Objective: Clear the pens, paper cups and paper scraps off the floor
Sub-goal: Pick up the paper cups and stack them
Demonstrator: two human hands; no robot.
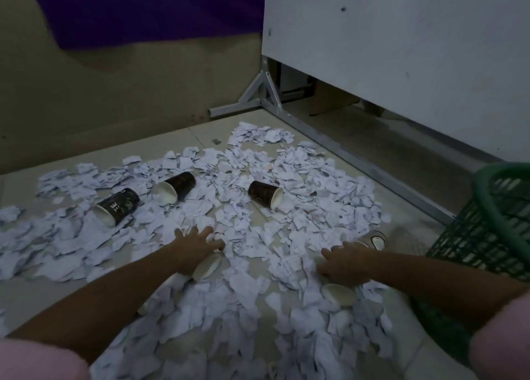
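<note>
Floor (172, 138) first, since it carries everything: pale tiles under a wide drift of paper scraps (315, 190) that runs from near me out toward the far wall; I judge almost none of the clearing is done. On the right, a white panel (401, 50) on a metal frame (266, 93) fences that side, its rail running along the scraps' right edge; bare tile shows only at the far left and along that rail. At the near right stands a green basket (493, 224), tilted toward me, presumably set there to take the rubbish. Three dark paper cups lie on their sides further out: a left cup (119, 206), a middle cup (176, 189), a right cup (265, 194); others lie by my hands. My left hand (195, 243) is spread, fingers straight, above a tipped cup (207, 266) it partly hides; I cannot tell whether it touches. My right hand (345, 260) lies loosely curled on scraps; whether it grips anything I cannot tell. Pens I cannot find.
</note>
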